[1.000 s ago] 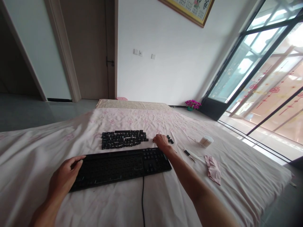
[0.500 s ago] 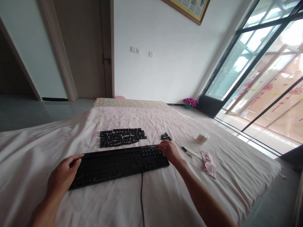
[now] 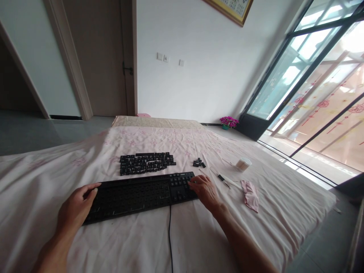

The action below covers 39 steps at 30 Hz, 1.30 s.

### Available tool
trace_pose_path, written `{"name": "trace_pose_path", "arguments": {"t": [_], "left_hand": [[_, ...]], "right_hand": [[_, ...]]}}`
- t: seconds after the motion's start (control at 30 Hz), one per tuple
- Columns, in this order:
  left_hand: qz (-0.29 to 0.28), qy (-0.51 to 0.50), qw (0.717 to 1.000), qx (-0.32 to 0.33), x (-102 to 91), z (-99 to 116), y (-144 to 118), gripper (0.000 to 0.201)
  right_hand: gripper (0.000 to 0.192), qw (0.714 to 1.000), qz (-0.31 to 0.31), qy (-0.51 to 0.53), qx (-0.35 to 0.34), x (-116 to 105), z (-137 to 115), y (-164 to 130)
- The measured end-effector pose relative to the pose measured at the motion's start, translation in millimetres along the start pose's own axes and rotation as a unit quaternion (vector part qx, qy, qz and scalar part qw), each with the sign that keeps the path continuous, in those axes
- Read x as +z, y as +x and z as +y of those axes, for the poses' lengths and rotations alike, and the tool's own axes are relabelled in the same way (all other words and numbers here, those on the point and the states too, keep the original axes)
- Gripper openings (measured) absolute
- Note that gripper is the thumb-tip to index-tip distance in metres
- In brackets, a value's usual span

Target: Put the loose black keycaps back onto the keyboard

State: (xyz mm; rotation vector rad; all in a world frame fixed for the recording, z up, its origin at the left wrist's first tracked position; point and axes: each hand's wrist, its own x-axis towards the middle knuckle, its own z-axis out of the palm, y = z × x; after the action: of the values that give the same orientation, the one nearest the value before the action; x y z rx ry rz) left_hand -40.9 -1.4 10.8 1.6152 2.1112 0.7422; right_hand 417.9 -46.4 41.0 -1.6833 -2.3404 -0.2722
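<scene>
A black keyboard lies slightly slanted on the bedspread, most of its main section without keycaps and keys standing on the number pad. Its cable runs toward me. My left hand is closed on the left end, thumb on top. At the right end, my right hand is closed around the edge, bent fingertips on the number pad's side; its thumb is hard to make out. Behind the keyboard are rows of loose black keycaps, with a smaller group of keycaps to their right.
On the right of the bedspread lie a clear tub of cotton swabs, a thin tool with a dark part and a folded pink cloth. A flowerpot stands on the floor by the glass door.
My right hand has slid from the keyboard's top right edge toward me, down along the number pad's right side. My left hand keeps its hold. The view has tilted slightly.
</scene>
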Motion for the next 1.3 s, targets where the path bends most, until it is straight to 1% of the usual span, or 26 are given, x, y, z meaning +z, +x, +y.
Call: {"name": "trace_pose_path", "arguments": {"t": [0.1, 0.27, 0.37, 0.47, 0.67, 0.87, 1.0, 1.1, 1.2, 1.27, 1.3], "left_hand": [[0.005, -0.004, 1.000, 0.001, -0.7, 1, -1, 0.040], [-0.003, -0.004, 1.000, -0.008, -1.2, 2, -2, 0.041], [-0.007, -0.004, 1.000, -0.011, -1.7, 4, -3, 0.041], [-0.007, 0.003, 1.000, -0.011, -1.9, 4, -3, 0.041], [-0.002, 0.004, 1.000, -0.012, 0.5, 1, -1, 0.041], [-0.004, 0.009, 1.000, -0.010, 1.9, -3, 1, 0.042], [-0.016, 0.011, 1.000, -0.014, 2.6, -5, 2, 0.043], [-0.021, 0.005, 0.999, -0.026, 3.4, -6, 4, 0.043], [-0.022, -0.005, 0.999, -0.038, 4.0, -7, 6, 0.043], [-0.025, -0.016, 0.998, -0.047, 4.9, -8, 7, 0.042], [-0.025, -0.020, 0.998, -0.050, 5.5, -8, 7, 0.042]], "right_hand": [[0.021, 1.000, -0.009, -0.012, -0.007, 0, -1, 1], [0.022, 0.999, -0.030, -0.029, -0.015, -4, -8, -1], [0.029, 0.998, -0.033, -0.041, -0.018, -2, -12, -5], [0.040, 0.998, -0.022, -0.055, -0.021, 4, -14, -10], [0.057, 0.997, -0.018, -0.075, -0.010, 12, -18, -19], [0.064, 0.997, -0.033, -0.071, 0.000, 12, -22, -21], [0.065, 0.998, -0.043, -0.045, 0.003, 6, -20, -19], [0.060, 0.999, -0.036, 0.003, 0.007, -1, -10, -12], [0.052, 0.999, -0.002, 0.034, 0.035, -5, 16, 6], [0.042, 0.994, 0.027, 0.036, 0.099, -7, 41, 25], [0.038, 0.990, 0.022, 0.036, 0.138, -7, 54, 36]]}}
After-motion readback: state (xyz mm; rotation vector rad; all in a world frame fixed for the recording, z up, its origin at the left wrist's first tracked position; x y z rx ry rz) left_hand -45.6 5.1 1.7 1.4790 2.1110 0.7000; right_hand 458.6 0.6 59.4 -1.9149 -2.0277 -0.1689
